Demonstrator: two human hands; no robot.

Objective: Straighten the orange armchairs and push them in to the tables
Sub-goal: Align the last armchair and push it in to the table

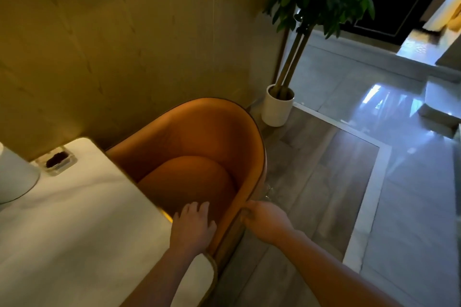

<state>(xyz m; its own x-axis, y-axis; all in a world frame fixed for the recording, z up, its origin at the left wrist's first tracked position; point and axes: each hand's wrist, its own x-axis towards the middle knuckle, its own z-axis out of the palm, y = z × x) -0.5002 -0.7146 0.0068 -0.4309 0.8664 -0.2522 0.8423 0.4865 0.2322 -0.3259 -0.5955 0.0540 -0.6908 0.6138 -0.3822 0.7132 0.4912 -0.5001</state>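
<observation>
In the head view, I see the orange armchair (197, 157) at centre frame, its seat partly tucked under the white worktop (74, 219) at lower left. My left hand (192, 227) rests inside the near arm, fingers spread flat, gripping nothing. My right hand (264, 219) curls over the outer rim; the chair lies straight ahead of both.

Both bare forearms reach forward from bottom of frame; left hand (192, 225) lies palm down, fingers (197, 208) spread and extended, wrist straight; right hand (264, 219) sits just beside it to the right, fingers curled under in a pinch-like grip, knuckles up; right forearm angles in from lower right.
</observation>
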